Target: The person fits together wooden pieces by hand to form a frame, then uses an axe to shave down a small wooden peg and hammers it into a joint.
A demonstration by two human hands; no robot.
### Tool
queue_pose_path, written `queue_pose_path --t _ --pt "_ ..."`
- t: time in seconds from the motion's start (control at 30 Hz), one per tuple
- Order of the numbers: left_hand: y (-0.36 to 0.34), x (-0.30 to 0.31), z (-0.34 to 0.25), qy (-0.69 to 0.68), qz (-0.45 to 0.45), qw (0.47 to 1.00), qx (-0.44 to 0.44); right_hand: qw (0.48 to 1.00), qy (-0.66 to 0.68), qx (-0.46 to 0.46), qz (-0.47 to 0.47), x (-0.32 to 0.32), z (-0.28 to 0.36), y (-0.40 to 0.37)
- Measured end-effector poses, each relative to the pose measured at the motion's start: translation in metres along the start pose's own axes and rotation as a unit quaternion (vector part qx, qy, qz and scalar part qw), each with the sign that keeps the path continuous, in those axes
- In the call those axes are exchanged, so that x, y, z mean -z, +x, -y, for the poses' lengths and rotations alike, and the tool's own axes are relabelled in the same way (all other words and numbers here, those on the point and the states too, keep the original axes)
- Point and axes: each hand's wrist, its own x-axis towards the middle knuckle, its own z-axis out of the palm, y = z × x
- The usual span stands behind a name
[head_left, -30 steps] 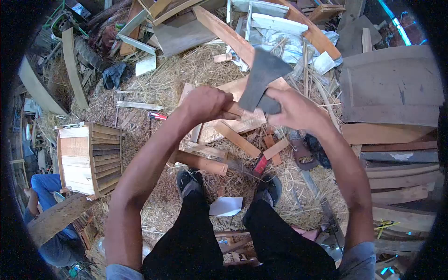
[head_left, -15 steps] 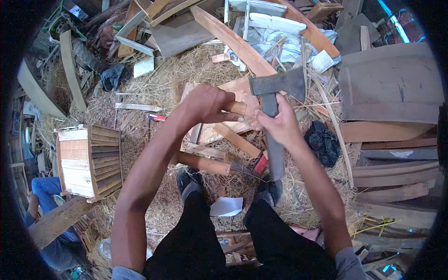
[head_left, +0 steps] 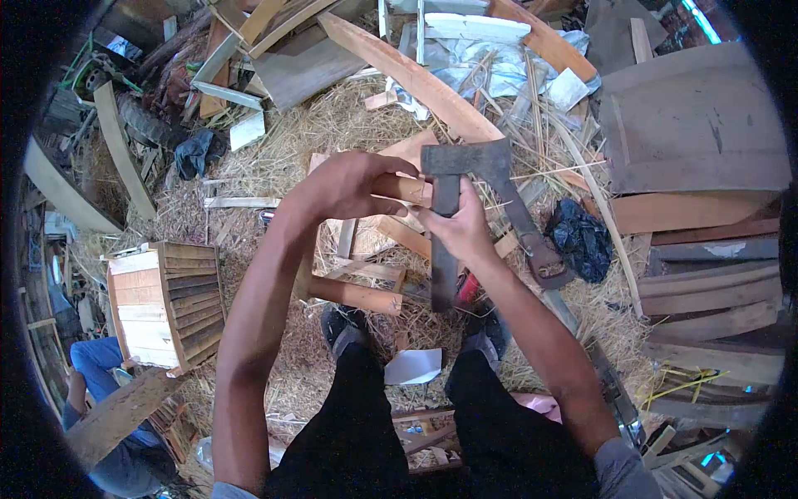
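Note:
My left hand (head_left: 349, 185) is closed around a round-edged wooden piece (head_left: 407, 190), its cut end pointing right. Below it a second wooden bar (head_left: 366, 296) sticks out to the right, joined near my forearm by an upright part. In my right hand (head_left: 460, 223) is an axe (head_left: 445, 270), gripped high on the handle just under the head, thumb toward the wood. The dark axe head (head_left: 465, 158) lies at the top, right of the wood's cut end, and the handle hangs down toward my feet.
A long dark metal piece with a rusty end (head_left: 544, 259) shows right of the axe. Boards (head_left: 407, 79) and straw surround me. A black plastic bag (head_left: 579, 241) lies at right, a slatted wooden box (head_left: 166, 303) at left. A person in blue trousers (head_left: 96, 366) sits lower left.
My right hand has brought the axe left, up beside the wood's cut end, and the head has turned. The dark metal piece at right has come into view. My left hand keeps its hold.

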Motion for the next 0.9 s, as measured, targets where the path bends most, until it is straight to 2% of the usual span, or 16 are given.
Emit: queue_pose_path --t 0.03,0.13,0.23,0.3,0.37,0.47,0.57,0.67,0.77,0.9 --pt "-0.001 -0.001 0.000 0.019 0.000 1.000 0.001 0.999 0.019 0.031 -0.013 -0.008 -0.002 -0.002" --pt "-0.003 0.004 -0.006 0.044 0.014 0.998 0.036 0.998 0.033 0.029 -0.036 -0.018 -0.004 -0.004" --pt "-0.005 -0.006 0.004 -0.047 -0.030 0.997 0.052 0.998 0.011 0.040 -0.046 -0.018 -0.015 0.001" --pt "-0.007 -0.009 0.010 -0.030 -0.044 0.998 0.034 0.998 -0.011 0.055 -0.041 -0.016 -0.021 0.005" --pt "-0.007 -0.009 0.012 -0.043 -0.048 0.998 0.019 0.999 0.007 0.024 -0.037 -0.017 -0.014 0.003" --pt "-0.007 -0.005 0.013 -0.065 -0.045 0.996 0.030 0.999 0.022 0.029 -0.030 -0.017 -0.013 0.009" --pt "-0.010 -0.003 0.008 -0.091 -0.059 0.992 0.056 0.999 0.014 0.025 -0.014 -0.017 -0.013 0.015" --pt "-0.009 0.004 0.002 -0.055 -0.026 0.992 0.110 0.999 -0.021 0.035 -0.007 -0.014 -0.016 0.023" --pt "-0.010 -0.002 0.010 -0.048 -0.098 0.992 0.060 0.999 -0.015 0.047 -0.004 -0.014 -0.011 0.027" --pt "-0.008 -0.001 0.009 -0.035 -0.073 0.995 0.062 0.999 0.029 0.036 -0.004 -0.016 -0.006 0.025"
